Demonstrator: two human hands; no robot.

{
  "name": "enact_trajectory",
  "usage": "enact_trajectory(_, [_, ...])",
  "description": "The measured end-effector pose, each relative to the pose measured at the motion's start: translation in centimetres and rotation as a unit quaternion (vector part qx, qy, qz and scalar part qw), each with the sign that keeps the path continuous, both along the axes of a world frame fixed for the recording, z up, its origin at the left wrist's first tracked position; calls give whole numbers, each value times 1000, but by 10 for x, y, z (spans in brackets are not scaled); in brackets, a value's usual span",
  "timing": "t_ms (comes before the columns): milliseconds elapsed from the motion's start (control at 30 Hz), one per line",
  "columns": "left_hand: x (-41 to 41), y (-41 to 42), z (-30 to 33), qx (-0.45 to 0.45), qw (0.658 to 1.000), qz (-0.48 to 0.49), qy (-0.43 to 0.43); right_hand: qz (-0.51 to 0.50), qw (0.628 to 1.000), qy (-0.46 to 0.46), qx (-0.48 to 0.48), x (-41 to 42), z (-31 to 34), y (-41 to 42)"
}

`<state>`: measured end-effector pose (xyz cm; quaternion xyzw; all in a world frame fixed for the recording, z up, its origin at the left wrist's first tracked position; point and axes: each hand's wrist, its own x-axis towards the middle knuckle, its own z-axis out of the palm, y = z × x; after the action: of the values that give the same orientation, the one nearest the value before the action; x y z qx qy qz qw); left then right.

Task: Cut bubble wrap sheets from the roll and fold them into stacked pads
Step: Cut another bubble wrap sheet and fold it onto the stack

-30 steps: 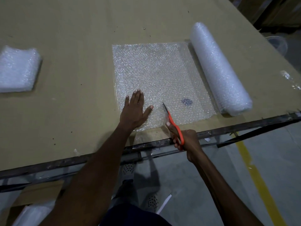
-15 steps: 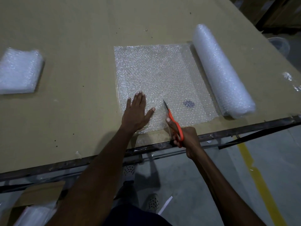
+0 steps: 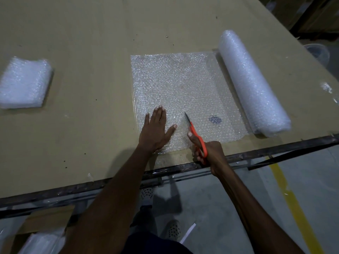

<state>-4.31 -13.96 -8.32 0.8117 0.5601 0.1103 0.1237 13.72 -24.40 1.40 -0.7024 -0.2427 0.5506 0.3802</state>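
Observation:
A bubble wrap roll (image 3: pixel 251 83) lies on the brown table (image 3: pixel 82 33), with a sheet (image 3: pixel 179 85) unrolled to its left. My left hand (image 3: pixel 156 132) presses flat on the sheet's near left part, fingers spread. My right hand (image 3: pixel 209 153) grips orange-handled scissors (image 3: pixel 196 136) at the sheet's near edge, blades pointing away into the wrap. A folded bubble wrap pad (image 3: pixel 23 83) rests at the far left of the table.
The table's dark metal edge (image 3: pixel 275 151) runs just in front of my hands. A dark smudge (image 3: pixel 214 119) marks the sheet to the right of the blades. Beyond the table lie a grey floor with a yellow line (image 3: pixel 293 204), and a clear tub (image 3: pixel 317 52) at right.
My right hand with the scissors has edged slightly forward into the sheet's near edge. My left hand stays pressed on the sheet.

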Motion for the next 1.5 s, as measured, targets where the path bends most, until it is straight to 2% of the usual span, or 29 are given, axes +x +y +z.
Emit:
enact_trajectory(700, [1,0,0,18,1000,0,21,-7,999,54,2,0,-4,20])
enact_trajectory(933, [0,1,4,-20,1000,0,2,2,998,64,-9,5,-1,19])
enact_trajectory(1033, [-4,10,6,-20,1000,1,-1,3,999,50,-14,6,4,23])
enact_trajectory(1167, [-8,29,14,27,999,12,-20,4,999,48,-18,6,6,25])
enact_trajectory(1500, [-4,85,8,-4,1000,-17,9,-10,998,43,-33,4,4,31])
